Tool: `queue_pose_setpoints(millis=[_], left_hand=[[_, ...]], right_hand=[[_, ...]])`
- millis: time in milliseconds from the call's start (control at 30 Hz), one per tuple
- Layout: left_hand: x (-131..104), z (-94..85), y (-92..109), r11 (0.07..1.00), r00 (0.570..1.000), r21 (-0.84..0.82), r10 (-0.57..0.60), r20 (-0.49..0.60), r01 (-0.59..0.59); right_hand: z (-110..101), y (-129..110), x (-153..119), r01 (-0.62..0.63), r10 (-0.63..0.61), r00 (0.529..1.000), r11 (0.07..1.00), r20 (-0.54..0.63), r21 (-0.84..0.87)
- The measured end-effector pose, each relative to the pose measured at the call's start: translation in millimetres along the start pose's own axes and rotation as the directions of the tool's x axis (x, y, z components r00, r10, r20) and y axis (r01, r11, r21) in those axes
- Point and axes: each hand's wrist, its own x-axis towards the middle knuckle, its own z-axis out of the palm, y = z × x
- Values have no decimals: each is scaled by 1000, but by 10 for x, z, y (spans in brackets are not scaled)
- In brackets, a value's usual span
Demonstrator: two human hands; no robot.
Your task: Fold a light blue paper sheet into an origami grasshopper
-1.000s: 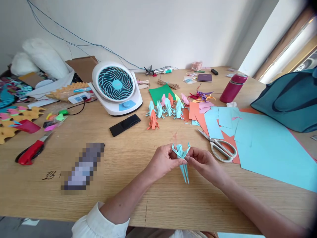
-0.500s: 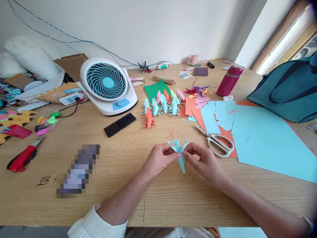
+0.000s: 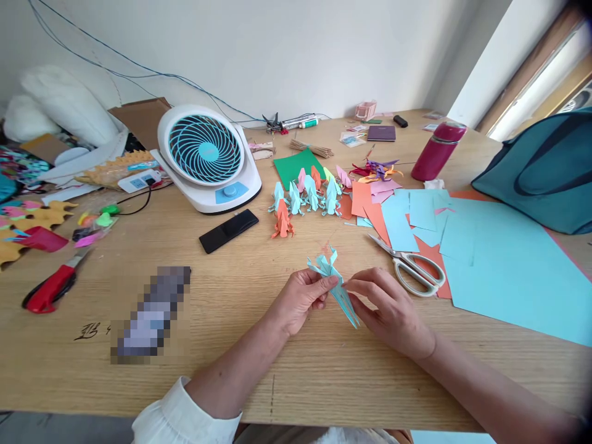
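Observation:
A light-blue folded paper origami figure (image 3: pixel 343 297) is tilted above the table, its curled tips up and its long narrow points down to the right. My left hand (image 3: pixel 303 297) is closed on its middle, thumb in front and fingers behind. At its right edge is my right hand (image 3: pixel 391 311), fingers bent, with the thumb and index finger at the paper; the exact contact is partly hidden. Beyond the hands stand several similar folded figures, an orange one (image 3: pixel 282 220) in front and light-blue ones (image 3: pixel 312 193) behind.
Grey-handled scissors (image 3: pixel 419 271) lie right of my hands beside light-blue sheets (image 3: pixel 518 271) and orange pieces. A white fan (image 3: pixel 208 160), a black phone-like slab (image 3: pixel 229 230), a red-handled cutter (image 3: pixel 50 287), a magenta bottle (image 3: pixel 437 151) and a teal bag (image 3: pixel 536 166) stand or lie around.
The origami figure has turned, its lower points swinging to the right and spreading apart. My right hand has shifted from its centre to its right edge; the left keeps its hold.

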Motion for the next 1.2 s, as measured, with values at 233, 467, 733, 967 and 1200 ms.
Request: queue_pose_setpoints(millis=[233, 467, 733, 967, 1200], left_hand=[[-19, 8, -36, 998, 999, -55, -26, 43, 28], [-34, 35, -23, 999, 999, -49, 2, 44, 0], [-68, 105, -72, 994, 994, 32, 106, 4, -106], [-34, 99, -164, 976, 978, 58, 209, 15, -210], [-25, 90, -206, 939, 954, 172, 301, 4, -297]], right_hand=[[-55, 11, 19, 122, -123, 992, 992, -14, -33], [-51, 4, 43, 80, -79, 996, 997, -51, 9], [-27, -46, 12, -60, 60, 998, 998, -17, 35], [66, -79, 35, -418, 446, 895, 816, 24, 398], [88, -68, 79, -590, 658, 718, 405, 226, 698]])
